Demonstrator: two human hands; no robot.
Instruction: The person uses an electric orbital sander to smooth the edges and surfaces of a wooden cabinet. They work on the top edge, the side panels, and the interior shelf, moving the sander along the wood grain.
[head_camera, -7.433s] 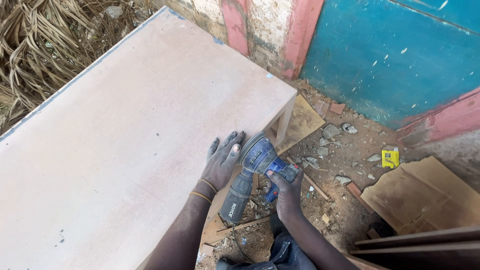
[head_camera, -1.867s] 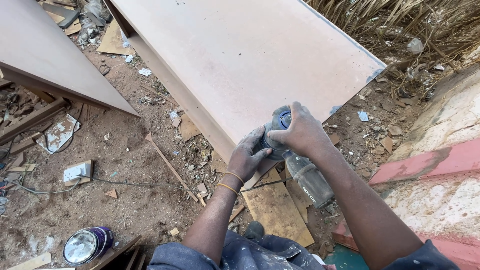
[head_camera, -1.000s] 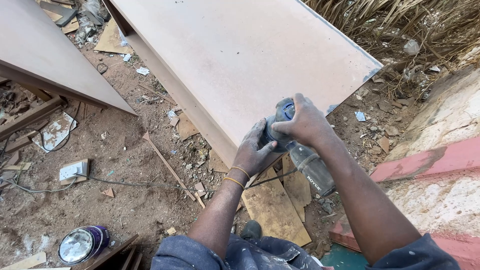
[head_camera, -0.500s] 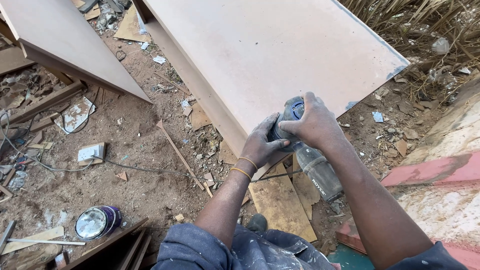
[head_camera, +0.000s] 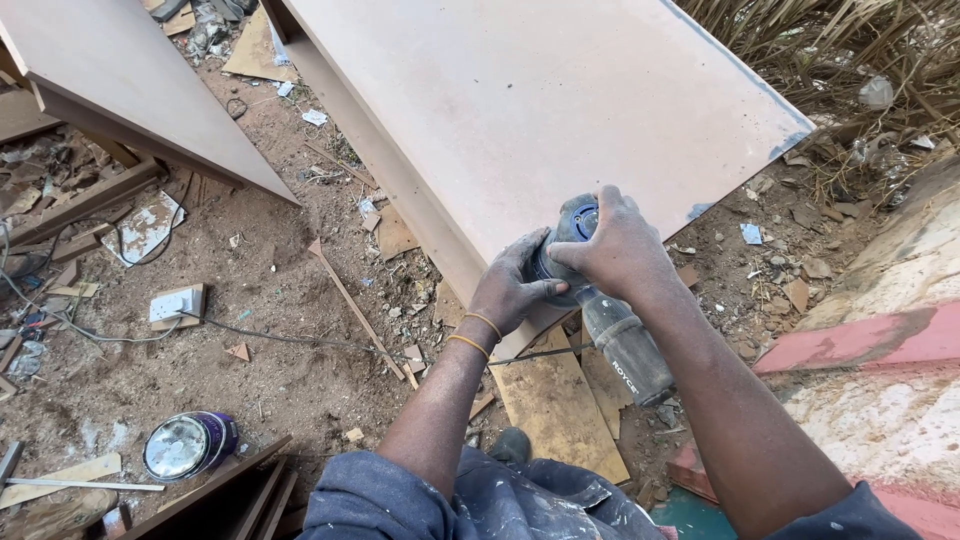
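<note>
Gripping grinder (head_camera: 610, 300) with both: right hand (head_camera: 615, 250) clenched over head, left hand (head_camera: 510, 290) closed beside, at board (head_camera: 540, 110) edge.

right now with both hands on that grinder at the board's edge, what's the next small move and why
Probably ease the grinder along the near edge of the pale board. The right hand wraps over its head, the left hand steadies it from the side, and the head sits at the edge near the corner. Mind the cable trailing across the dirt.
</note>
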